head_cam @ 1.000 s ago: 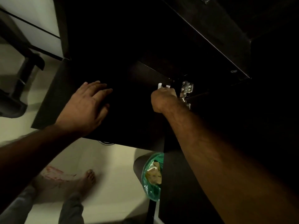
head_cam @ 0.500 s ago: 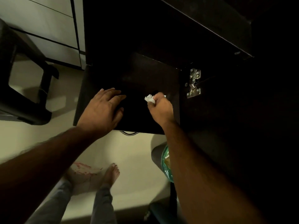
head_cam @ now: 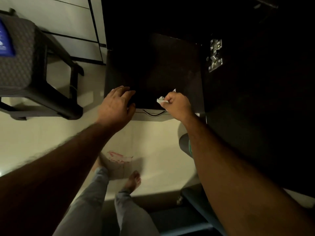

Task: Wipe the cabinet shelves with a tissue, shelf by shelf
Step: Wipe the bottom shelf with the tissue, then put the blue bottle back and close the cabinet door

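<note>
A dark cabinet panel (head_cam: 163,68) lies below me, seen from above, with a metal handle (head_cam: 154,114) at its near edge. My right hand (head_cam: 178,105) grips a crumpled white tissue (head_cam: 161,99) and holds it against the panel close to that near edge. My left hand (head_cam: 117,104) rests on the panel's near left corner, its fingers spread over the edge. The cabinet interior to the right is too dark to make out.
A metal hinge (head_cam: 215,55) gleams on the dark cabinet side at the right. A dark plastic stool (head_cam: 34,68) stands on the pale floor at the left. A bin with a green liner (head_cam: 185,143) sits under my right forearm. My bare feet (head_cam: 134,181) are below.
My right hand has drawn the tissue from the panel's far side near the hinge toward the near edge. My left hand slid back to the near left corner. The view tilted further down.
</note>
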`<state>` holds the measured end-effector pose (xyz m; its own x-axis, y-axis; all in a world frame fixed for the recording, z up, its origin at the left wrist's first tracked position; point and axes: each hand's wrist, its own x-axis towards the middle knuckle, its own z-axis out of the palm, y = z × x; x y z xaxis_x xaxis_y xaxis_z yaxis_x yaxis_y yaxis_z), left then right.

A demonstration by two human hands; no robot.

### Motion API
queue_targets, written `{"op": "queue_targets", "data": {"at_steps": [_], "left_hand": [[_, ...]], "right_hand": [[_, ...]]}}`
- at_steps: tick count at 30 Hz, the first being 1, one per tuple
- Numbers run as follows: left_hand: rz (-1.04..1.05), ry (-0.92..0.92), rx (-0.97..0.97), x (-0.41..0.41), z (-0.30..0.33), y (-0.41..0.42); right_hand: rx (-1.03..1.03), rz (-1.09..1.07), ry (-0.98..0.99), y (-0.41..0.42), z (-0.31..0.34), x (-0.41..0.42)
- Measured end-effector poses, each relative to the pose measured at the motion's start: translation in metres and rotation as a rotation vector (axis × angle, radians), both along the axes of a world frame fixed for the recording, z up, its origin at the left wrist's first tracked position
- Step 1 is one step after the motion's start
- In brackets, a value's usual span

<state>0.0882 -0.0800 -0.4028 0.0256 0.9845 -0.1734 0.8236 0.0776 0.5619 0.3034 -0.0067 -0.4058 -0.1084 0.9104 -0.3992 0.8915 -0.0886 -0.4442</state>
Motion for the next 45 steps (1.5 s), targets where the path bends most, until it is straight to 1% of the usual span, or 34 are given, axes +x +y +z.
{"op": "queue_targets", "data": {"at_steps": [2, 4, 6, 8, 10, 12, 13, 15, 17, 19, 22, 27, 35, 37, 42, 45], "left_hand": [[0.027, -0.005, -0.006, 0.004, 0.006, -0.007], [0.048, 0.002, -0.001, 0.010, 0.013, -0.017], [0.066, -0.005, -0.011, 0.014, 0.023, -0.028], [0.070, -0.016, -0.035, 0.018, 0.035, -0.038], [0.047, -0.037, -0.044, 0.023, 0.048, -0.050], [0.081, -0.132, -0.084, 0.029, 0.063, -0.058], [0.121, -0.215, -0.125, 0.031, 0.072, -0.064], [0.206, -0.437, -0.210, 0.038, 0.092, -0.076], [0.260, -0.624, -0.242, 0.041, 0.111, -0.086], [0.304, -0.726, -0.234, 0.035, 0.127, -0.099], [0.371, -0.788, -0.199, 0.015, 0.143, -0.112], [0.491, -0.875, -0.147, -0.037, 0.155, -0.122], [0.604, -0.948, -0.062, -0.135, 0.151, -0.111], [0.629, -0.956, -0.058, -0.161, 0.147, -0.104], [0.723, -0.927, -0.126, -0.259, 0.126, -0.071], [0.782, -0.901, -0.185, -0.329, 0.105, -0.048]], "right_hand": [[-0.034, 0.057, 0.005, -0.011, 0.006, 0.000], [-0.028, 0.029, 0.056, -0.024, 0.009, 0.005], [0.017, -0.086, 0.172, -0.040, 0.013, 0.009], [0.046, -0.194, 0.336, -0.059, 0.025, 0.009], [0.053, -0.259, 0.503, -0.081, 0.044, 0.004], [0.042, -0.329, 0.633, -0.101, 0.063, -0.002], [0.032, -0.357, 0.686, -0.110, 0.074, -0.006], [0.010, -0.376, 0.765, -0.125, 0.096, -0.012], [-0.005, -0.345, 0.775, -0.133, 0.113, -0.018], [-0.015, -0.281, 0.745, -0.140, 0.129, -0.028], [0.004, -0.178, 0.733, -0.143, 0.143, -0.052], [-0.004, -0.092, 0.797, -0.136, 0.148, -0.117], [-0.042, 0.014, 0.818, -0.105, 0.145, -0.226], [-0.056, 0.028, 0.794, -0.097, 0.140, -0.257], [-0.050, 0.020, 0.665, -0.070, 0.113, -0.359], [-0.143, -0.002, 0.653, -0.049, 0.097, -0.427]]}}
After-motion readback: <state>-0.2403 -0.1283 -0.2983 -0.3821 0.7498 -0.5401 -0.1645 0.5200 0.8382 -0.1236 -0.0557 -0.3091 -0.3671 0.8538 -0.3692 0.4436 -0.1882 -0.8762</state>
